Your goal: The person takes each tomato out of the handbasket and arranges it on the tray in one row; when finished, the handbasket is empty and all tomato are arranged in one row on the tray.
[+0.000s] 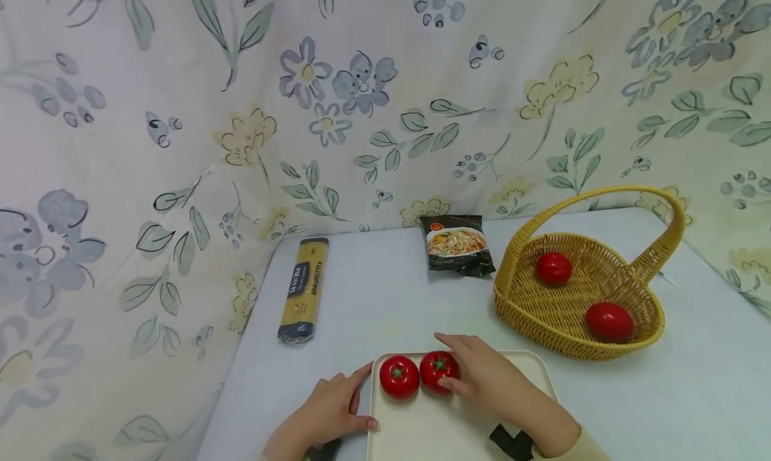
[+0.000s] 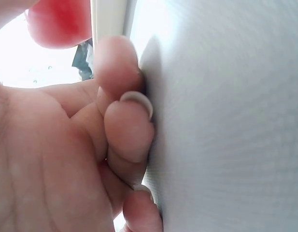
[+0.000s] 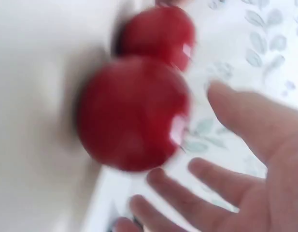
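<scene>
Two red tomatoes with green stem ends sit side by side near the far left corner of a cream tray. These are the left tomato and the right tomato. My right hand is over the right side of the right tomato; in the right wrist view its thumb and fingers are spread around the tomato without gripping it. At the tray's left rim, my left hand touches the edge with thumb and forefinger. In the left wrist view its other fingertips rest on the white tabletop.
A heart-shaped wicker basket with a tall handle stands at the right, holding two red rounded items. A spaghetti pack lies at the left. Behind the tray is a black noodle packet. Floral cloth hangs behind.
</scene>
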Tool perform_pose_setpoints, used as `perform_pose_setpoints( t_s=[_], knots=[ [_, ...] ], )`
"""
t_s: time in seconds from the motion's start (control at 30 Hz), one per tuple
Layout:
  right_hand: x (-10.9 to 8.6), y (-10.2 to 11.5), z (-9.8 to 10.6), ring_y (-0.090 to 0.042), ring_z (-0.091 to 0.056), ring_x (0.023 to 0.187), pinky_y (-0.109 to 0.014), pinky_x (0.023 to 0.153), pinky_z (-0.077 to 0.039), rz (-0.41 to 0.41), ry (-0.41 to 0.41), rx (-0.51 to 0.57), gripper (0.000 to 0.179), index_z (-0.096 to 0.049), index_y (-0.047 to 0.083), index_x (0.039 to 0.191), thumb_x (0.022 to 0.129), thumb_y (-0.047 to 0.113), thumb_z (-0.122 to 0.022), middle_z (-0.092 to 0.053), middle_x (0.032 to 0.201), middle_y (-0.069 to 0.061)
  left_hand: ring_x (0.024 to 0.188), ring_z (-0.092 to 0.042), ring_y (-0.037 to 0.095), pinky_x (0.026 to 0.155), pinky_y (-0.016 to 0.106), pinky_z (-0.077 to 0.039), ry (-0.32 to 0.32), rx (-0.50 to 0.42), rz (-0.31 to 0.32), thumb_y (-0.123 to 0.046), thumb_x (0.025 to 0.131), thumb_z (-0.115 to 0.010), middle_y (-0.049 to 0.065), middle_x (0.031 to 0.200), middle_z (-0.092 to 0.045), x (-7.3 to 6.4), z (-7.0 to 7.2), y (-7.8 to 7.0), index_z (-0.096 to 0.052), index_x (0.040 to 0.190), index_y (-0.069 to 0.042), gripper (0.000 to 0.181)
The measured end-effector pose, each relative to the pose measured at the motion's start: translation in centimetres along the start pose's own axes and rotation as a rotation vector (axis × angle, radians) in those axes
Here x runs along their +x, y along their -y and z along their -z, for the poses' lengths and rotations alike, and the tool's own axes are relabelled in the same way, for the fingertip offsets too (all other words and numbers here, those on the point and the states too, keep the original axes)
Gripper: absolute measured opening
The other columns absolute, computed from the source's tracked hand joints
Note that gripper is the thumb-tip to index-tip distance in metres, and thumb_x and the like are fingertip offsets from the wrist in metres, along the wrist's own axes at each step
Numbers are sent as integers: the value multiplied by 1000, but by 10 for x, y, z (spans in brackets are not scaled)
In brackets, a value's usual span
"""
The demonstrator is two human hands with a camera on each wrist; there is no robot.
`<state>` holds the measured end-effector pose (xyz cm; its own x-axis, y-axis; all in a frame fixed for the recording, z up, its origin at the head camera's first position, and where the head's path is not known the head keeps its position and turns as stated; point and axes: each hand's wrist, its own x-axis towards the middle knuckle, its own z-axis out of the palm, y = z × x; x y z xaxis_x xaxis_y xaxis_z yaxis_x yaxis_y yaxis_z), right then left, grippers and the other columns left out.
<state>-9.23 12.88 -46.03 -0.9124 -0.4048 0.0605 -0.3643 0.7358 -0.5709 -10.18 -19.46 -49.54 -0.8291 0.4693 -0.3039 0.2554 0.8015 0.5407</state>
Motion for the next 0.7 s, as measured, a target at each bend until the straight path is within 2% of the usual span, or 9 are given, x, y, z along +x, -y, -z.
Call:
perform_pose_setpoints(
  t_s=[0.13,0.23,0.33,0.43,0.57,0.67,0.7],
  knots=[
    [-6,-7,34,-30,-62,125,-54,101,-50,32,-247,-28,46,-64,15,140,97,19,-78,-66,133,-4,69,-41,12,67,34,-29,-3,-7,-3,-54,81,-86,-7,76,-49,0,0,0,-45,159,-18,95],
    [-13,-17,67,-32,-64,117,-58,96,-51,23,-436,-51,33,-69,12,130,98,10,-75,-68,125,-6,69,-41,11,68,34,-29,-8,-4,-11,-54,82,-86,-7,75,-49,-1,1,0,-45,159,-16,95],
    [-20,-34,99,-40,-62,116,-65,95,-48,-52,-521,-108,31,-68,6,128,97,7,-74,-66,123,-15,68,-41,11,68,34,-29,-10,-6,-11,-53,81,-86,-7,75,-49,-1,1,0,-46,158,-16,95],
    [-28,-60,124,-52,-56,117,-72,93,-43,-181,-487,-195,35,-65,-1,130,98,11,-73,-60,126,-28,69,-41,12,68,34,-29,-2,-14,0,-53,81,-87,-6,76,-49,0,1,0,-46,159,-17,95],
    [-34,-102,142,-66,-48,115,-77,92,-40,-313,-282,-259,47,-58,-12,132,101,20,-70,-50,128,-44,70,-41,14,67,34,-29,1,-19,4,-53,81,-86,-5,77,-49,0,2,-1,-45,159,-17,95],
    [-35,-127,147,-68,-49,114,-77,91,-40,-362,-119,-247,54,-55,-17,132,103,27,-67,-51,125,-47,69,-41,13,67,34,-29,2,-18,-7,-53,82,-86,-6,76,-49,0,2,-1,-45,159,-17,94],
    [-35,-134,147,-66,-52,111,-76,90,-42,-366,-87,-239,55,-55,-17,131,103,28,-66,-54,121,-46,69,-41,12,67,34,-29,2,-19,-10,-53,82,-86,-6,76,-49,0,2,-1,-46,159,-17,94]
  ],
)
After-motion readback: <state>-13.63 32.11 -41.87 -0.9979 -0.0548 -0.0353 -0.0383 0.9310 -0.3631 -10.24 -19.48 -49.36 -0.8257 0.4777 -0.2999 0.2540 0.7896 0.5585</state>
